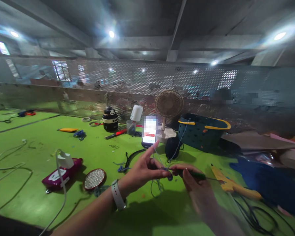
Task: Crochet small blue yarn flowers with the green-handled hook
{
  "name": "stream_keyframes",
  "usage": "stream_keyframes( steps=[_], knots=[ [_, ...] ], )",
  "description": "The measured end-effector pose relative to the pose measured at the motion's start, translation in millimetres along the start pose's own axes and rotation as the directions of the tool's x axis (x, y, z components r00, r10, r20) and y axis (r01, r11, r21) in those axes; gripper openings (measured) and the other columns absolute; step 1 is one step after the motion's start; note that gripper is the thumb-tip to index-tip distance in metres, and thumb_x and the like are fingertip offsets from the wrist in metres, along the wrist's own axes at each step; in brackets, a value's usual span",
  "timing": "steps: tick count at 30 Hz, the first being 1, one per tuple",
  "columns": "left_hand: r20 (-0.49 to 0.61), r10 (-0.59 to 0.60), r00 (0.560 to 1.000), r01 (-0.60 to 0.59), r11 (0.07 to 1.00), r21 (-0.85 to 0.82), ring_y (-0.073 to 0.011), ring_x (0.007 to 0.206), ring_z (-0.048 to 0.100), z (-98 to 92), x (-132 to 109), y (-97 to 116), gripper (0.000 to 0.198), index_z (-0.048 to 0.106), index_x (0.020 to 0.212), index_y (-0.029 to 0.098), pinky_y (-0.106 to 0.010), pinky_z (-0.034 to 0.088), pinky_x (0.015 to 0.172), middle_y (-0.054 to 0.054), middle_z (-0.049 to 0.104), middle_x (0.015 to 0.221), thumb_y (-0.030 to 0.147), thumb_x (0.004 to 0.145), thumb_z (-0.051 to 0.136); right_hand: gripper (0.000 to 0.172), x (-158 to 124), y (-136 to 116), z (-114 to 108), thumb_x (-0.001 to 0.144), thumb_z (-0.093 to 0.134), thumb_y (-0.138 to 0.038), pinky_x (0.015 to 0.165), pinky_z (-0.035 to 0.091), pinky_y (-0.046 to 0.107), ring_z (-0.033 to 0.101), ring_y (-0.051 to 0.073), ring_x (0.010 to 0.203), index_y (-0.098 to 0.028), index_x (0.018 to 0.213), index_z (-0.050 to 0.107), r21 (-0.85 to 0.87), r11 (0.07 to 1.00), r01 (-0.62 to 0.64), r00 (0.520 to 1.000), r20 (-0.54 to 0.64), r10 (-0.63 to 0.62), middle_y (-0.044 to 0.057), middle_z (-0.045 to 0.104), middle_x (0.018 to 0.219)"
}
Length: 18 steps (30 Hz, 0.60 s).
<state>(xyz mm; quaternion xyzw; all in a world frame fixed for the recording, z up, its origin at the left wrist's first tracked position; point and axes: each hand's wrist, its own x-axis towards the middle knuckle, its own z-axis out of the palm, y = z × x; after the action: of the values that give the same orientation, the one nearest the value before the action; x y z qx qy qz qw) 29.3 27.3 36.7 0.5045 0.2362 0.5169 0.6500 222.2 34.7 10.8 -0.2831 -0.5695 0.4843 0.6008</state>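
My left hand (146,168), with a white watch band (118,195) on the wrist, pinches a small piece of blue crochet (170,178) between thumb and fingers. Its index finger points up, with light-blue yarn (181,139) running over it. That yarn rises toward the dark teal basket (199,134) with yellow handles, and a loose loop hangs below my fingers. My right hand (199,188) is closed around a crochet hook (199,175) with a green handle. The hook's tip meets the work at my left fingertips; the exact stitch is too small to make out.
Beyond my hands stand a lit phone (149,132), a fan (169,105) and a black yarn ball (172,148). A yellow glue gun (232,186) lies right, beside dark-blue material (267,186). Leftward are a purple power bank (60,177), cables and a studded round object (94,179).
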Motion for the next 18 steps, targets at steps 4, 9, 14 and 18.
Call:
stream_keyframes(
  steps=[4,9,14,18],
  knots=[
    [-0.008,-0.032,0.999,0.032,0.999,-0.029,-0.0124,0.067,0.068,-0.3,-1.2,0.9,0.117,0.006,0.154,0.021,-0.025,0.050,0.068,0.000,0.071,0.071,0.005,0.066,0.082,0.018,0.0,-4.1,2.3,0.070,0.082,-0.044,0.070,0.057,0.028,0.069,0.018,0.070,-0.027,0.077,0.079,0.094,0.990,-0.104,0.994,-0.018,0.106,0.004,0.077,0.076],
    [0.017,-0.073,0.997,0.074,0.995,-0.061,-0.0126,0.068,0.068,-3.8,-1.2,1.0,0.115,0.008,0.154,0.022,-0.025,0.051,0.070,0.000,0.071,0.072,0.003,0.067,0.080,0.018,0.3,-6.7,2.3,0.070,0.082,-0.043,0.071,0.056,0.022,0.069,0.015,0.073,-0.026,0.077,0.079,0.150,0.975,-0.164,0.986,-0.009,0.168,0.003,0.077,0.077],
    [0.063,-0.095,0.993,0.101,0.989,-0.111,-0.0107,0.065,0.066,-7.7,-0.5,2.1,0.112,0.011,0.154,0.020,-0.021,0.048,0.066,0.000,0.071,0.070,0.003,0.067,0.080,0.022,3.5,-12.1,3.8,0.068,0.082,-0.046,0.066,0.055,0.019,0.069,0.013,0.068,-0.025,0.074,0.079,0.155,0.978,-0.141,0.990,-0.001,0.143,0.003,0.078,0.074],
    [0.089,-0.127,0.988,0.136,0.984,-0.111,-0.0095,0.061,0.064,-9.4,0.1,3.1,0.111,0.015,0.153,0.017,-0.020,0.046,0.063,0.000,0.071,0.069,0.005,0.066,0.082,0.021,6.4,-16.3,3.7,0.070,0.081,-0.047,0.066,0.054,0.019,0.069,0.013,0.068,-0.026,0.075,0.079,0.123,0.988,-0.091,0.995,0.041,0.087,0.003,0.078,0.075]
  ],
)
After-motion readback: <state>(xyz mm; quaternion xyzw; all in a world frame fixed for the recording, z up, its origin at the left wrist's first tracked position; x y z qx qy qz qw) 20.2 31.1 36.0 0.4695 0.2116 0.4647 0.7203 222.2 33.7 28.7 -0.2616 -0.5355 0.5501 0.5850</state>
